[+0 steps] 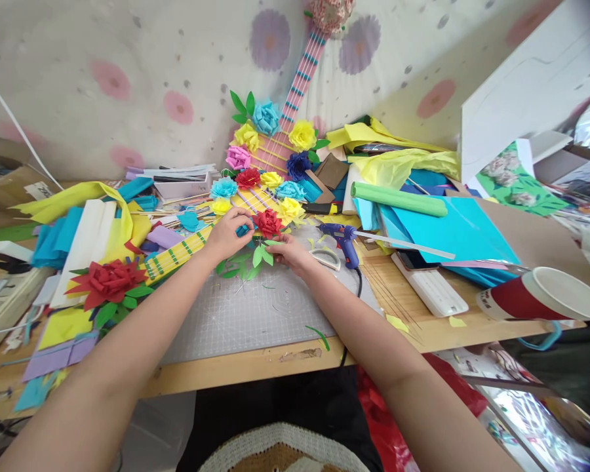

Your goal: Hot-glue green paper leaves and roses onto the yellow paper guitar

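Note:
My left hand (229, 235) has its fingers curled and pinched around a small blue paper piece (244, 229), right beside a red paper flower (268, 223). That flower lies on a yellow paper guitar (187, 248) dotted with paper flowers. My right hand (290, 252) is closed in a pinch on green paper leaves (262, 254) just under the red flower. Both hands rest at the far edge of a grey cutting mat (255, 308).
A blue glue gun (341, 235) with a glue stick lies right of my hands. A large red paper flower (107, 280) sits at left. A pink paper guitar (295, 98) leans on the wall. Green paper roll (398, 199), blue sheets, a phone and a red cup (535, 296) lie right.

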